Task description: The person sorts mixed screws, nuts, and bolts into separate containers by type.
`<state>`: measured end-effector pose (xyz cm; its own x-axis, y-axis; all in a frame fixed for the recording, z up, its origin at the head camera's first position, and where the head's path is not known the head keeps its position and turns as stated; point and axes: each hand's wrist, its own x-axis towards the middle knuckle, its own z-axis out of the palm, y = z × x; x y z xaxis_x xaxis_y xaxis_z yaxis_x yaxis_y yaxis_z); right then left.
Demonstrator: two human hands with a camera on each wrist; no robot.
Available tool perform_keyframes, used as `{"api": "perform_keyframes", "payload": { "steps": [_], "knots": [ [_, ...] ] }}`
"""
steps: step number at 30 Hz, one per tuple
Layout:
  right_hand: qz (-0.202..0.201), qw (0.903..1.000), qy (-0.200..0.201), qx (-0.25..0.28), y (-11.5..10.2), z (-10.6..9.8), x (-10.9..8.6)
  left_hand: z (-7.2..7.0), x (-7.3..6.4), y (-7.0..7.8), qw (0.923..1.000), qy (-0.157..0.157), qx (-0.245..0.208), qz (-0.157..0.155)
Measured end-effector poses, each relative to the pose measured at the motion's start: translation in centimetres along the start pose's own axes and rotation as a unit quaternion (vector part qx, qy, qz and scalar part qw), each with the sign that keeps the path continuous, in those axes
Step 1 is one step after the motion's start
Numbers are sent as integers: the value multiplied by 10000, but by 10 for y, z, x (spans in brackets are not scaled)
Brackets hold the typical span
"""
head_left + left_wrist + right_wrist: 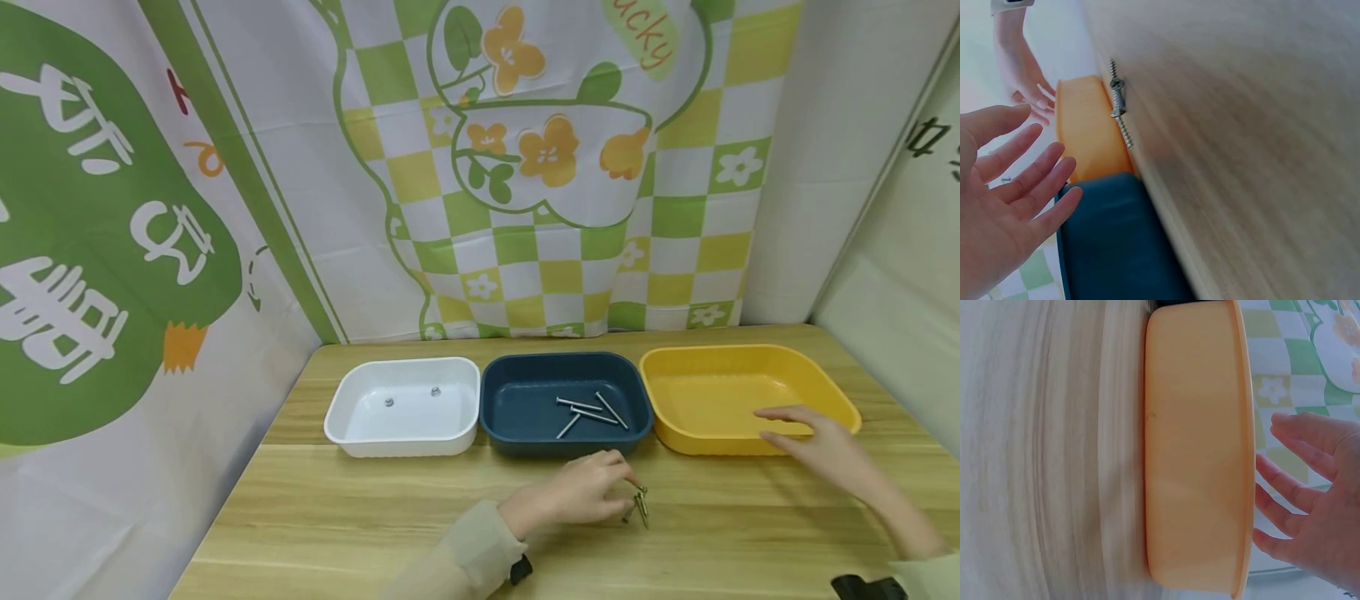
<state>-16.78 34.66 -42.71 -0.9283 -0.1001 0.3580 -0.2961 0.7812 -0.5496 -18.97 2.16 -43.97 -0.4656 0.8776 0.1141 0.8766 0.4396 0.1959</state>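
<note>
Spreading across the lower head view, a wood-grain tabletop meets a hanging cloth printed with green and yellow checks and orange flowers; more printed fabric closes in the left side. Three trays stand in a row along the back: white, dark blue and yellow. Two small metal pieces lie apart in the white one; four long silver fasteners lie in the blue. Loose screws, apparently three and overlapping, lie on the tabletop in front of the trays. Near them is the left hand, its fingers loosely extended and holding nothing. The right hand is at the yellow tray, fingers spread and ungripping.
</note>
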Motion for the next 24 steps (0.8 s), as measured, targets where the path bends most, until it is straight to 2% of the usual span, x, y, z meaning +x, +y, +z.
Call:
{"api": "perform_keyframes", "payload": {
  "steps": [7, 16, 24],
  "knots": [
    [-80, 10000, 38, 6, 13, -2, -3, 3, 4, 0, 9997, -169, 139, 56],
    [-119, 9998, 135, 124, 19, -3, -4, 7, 10, -5, 9987, -495, -36, -109],
    [21, 9998, -6, 181, 21, -3, -5, 12, 14, -7, 9971, -715, -181, -194]
  ]
}}
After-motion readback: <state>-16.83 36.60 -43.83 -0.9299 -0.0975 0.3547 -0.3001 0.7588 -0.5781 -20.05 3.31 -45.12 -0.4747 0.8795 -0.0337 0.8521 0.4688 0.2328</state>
